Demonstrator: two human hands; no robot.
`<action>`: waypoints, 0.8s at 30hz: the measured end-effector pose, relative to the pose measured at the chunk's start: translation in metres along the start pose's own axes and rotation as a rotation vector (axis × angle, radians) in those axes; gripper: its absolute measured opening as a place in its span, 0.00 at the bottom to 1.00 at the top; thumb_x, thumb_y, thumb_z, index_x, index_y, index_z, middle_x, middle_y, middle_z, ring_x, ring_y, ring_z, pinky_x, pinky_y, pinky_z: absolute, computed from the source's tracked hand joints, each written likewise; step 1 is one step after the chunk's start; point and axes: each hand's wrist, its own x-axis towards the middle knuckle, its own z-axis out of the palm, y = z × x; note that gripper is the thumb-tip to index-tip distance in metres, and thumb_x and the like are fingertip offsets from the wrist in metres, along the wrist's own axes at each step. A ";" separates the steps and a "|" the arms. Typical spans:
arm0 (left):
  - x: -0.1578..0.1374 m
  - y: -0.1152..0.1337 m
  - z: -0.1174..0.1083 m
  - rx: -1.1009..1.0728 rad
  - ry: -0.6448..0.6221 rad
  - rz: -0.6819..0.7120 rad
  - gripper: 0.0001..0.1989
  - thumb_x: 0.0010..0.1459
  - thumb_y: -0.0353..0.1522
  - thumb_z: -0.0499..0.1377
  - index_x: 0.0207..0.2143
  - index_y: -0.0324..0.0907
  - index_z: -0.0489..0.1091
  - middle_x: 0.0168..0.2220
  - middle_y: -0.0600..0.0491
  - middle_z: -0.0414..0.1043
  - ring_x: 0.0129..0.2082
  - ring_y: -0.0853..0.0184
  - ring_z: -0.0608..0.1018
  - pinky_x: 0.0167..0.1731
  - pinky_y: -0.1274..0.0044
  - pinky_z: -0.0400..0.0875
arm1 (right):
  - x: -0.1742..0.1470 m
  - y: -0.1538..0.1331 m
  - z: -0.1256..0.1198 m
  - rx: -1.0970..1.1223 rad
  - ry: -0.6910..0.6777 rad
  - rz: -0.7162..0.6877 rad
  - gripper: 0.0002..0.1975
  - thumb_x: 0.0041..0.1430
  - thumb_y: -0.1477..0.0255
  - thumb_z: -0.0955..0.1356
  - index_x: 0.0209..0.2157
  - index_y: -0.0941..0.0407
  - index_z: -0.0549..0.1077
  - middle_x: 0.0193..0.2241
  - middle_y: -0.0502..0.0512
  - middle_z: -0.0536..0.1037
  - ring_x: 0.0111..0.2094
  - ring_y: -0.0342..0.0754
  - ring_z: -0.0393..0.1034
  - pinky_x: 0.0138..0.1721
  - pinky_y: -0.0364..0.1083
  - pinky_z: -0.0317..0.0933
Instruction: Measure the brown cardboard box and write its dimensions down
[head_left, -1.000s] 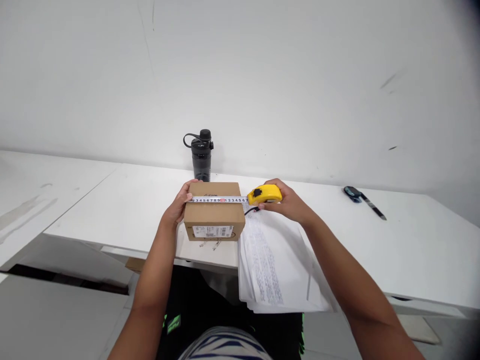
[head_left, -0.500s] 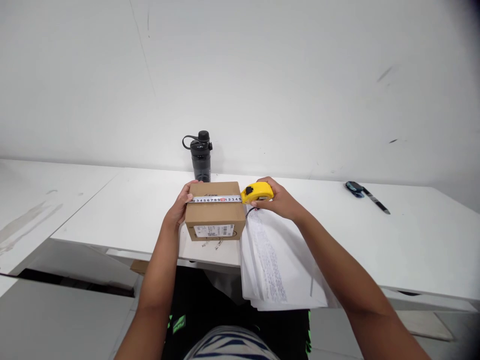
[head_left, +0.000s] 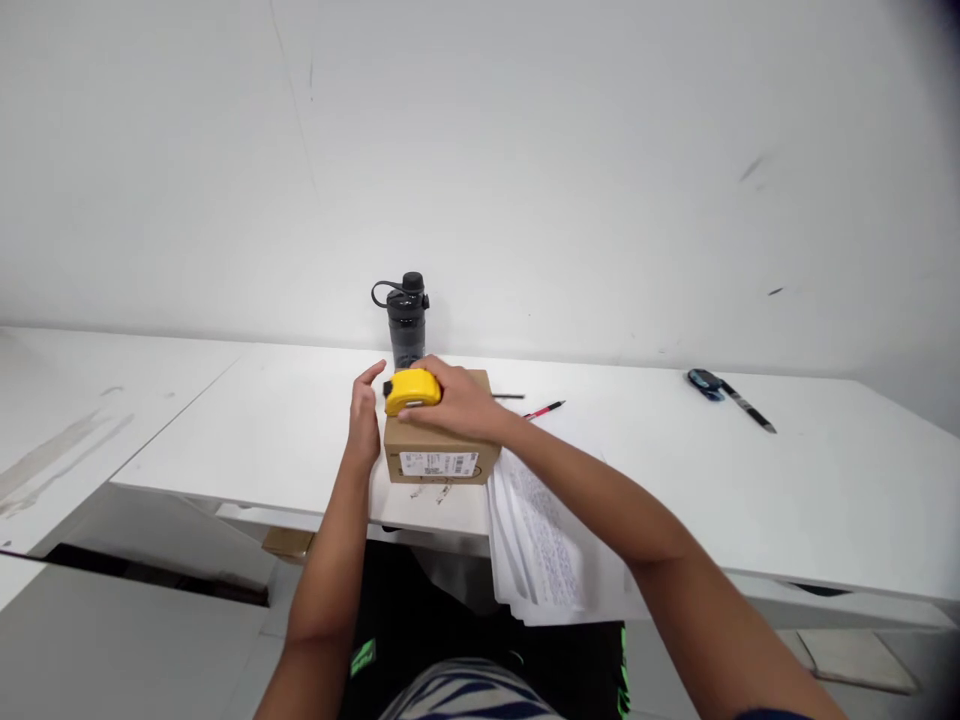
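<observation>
Yellow tape measure [head_left: 411, 392], one: held in the right hand's [head_left: 459, 402] grip, over the top of a cardboard box [head_left: 442, 438]. Left hand [head_left: 365, 418]: grip loosely parted, just beside the box. Box stands on white worktop [head_left: 255, 420], black bottle [head_left: 407, 318] behind, written papers [head_left: 551, 550] at right.

Right hand [head_left: 457, 402] holds yellow tape measure [head_left: 411, 391] over cardboard box [head_left: 441, 444]
</observation>
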 end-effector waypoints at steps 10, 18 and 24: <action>-0.113 0.066 0.020 -0.062 0.040 0.522 0.48 0.35 0.58 0.66 0.57 0.49 0.63 0.50 0.46 0.73 0.49 0.53 0.77 0.52 0.61 0.72 | -0.094 -0.019 0.039 0.381 0.000 -0.481 0.39 0.47 0.48 0.73 0.55 0.49 0.57 0.51 0.60 0.67 0.53 0.56 0.65 0.53 0.55 0.60; -0.148 0.039 0.078 0.125 -0.108 -0.100 0.18 0.47 0.37 0.70 0.39 0.43 0.70 0.38 0.50 0.78 0.35 0.63 0.82 0.33 0.75 0.78 | -0.120 0.111 -0.061 -0.285 0.198 0.293 0.29 0.68 0.51 0.48 0.57 0.54 0.61 0.41 0.61 0.76 0.44 0.54 0.72 0.47 0.54 0.64; -0.104 0.050 0.127 0.140 -0.863 -0.136 0.25 0.45 0.40 0.71 0.46 0.44 0.70 0.47 0.46 0.76 0.46 0.59 0.79 0.46 0.70 0.74 | -0.098 0.191 -0.102 -0.337 0.136 0.469 0.17 0.64 0.66 0.67 0.52 0.57 0.69 0.50 0.60 0.73 0.46 0.52 0.71 0.46 0.56 0.68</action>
